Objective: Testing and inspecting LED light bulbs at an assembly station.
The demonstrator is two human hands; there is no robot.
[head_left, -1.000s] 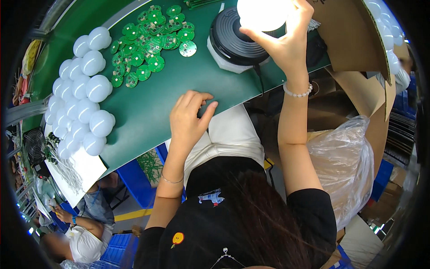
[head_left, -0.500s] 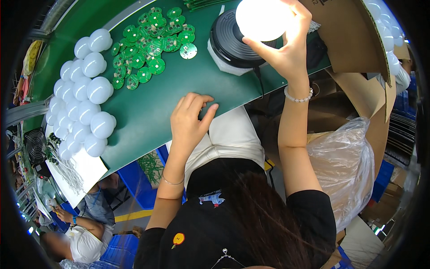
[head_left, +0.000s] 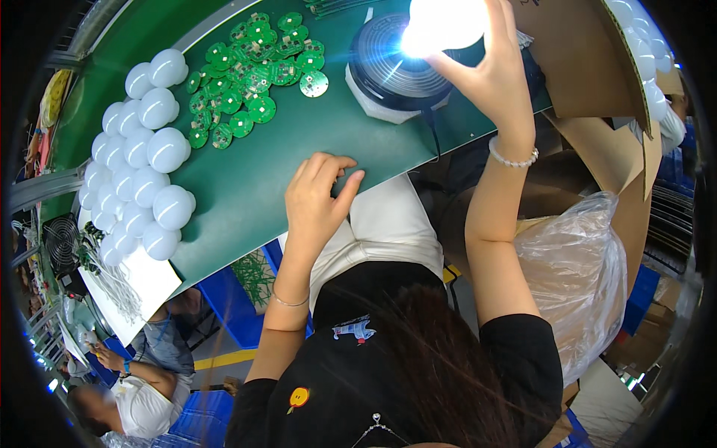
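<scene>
My right hand (head_left: 489, 78) grips a brightly lit light bulb (head_left: 448, 21) at the far side of the table, fingers and thumb around it. Glare washes out the bulb's outline, with a bluish flare at its lower left. Beneath it sits a round black device (head_left: 385, 82) with ridged rings on a white base, a cable running from its near side. My left hand (head_left: 317, 190) rests at the table's near edge, holding nothing visible, its fingers loosely bent and the thumb apart. Left of the device lies a pile of round green circuit boards (head_left: 258, 71).
White bulbs (head_left: 149, 153) stand in rows along the table's left side, beside white paper (head_left: 131, 280) with thin wires on it. A cardboard box (head_left: 586, 60) rises at the right, above a clear plastic bag (head_left: 575, 276). A co-worker (head_left: 149, 403) sits at the lower left.
My right hand has shifted a little to the right with the lit bulb, uncovering more of the black device. A sharp flare now shows at the bulb's lower left. My left hand stays put.
</scene>
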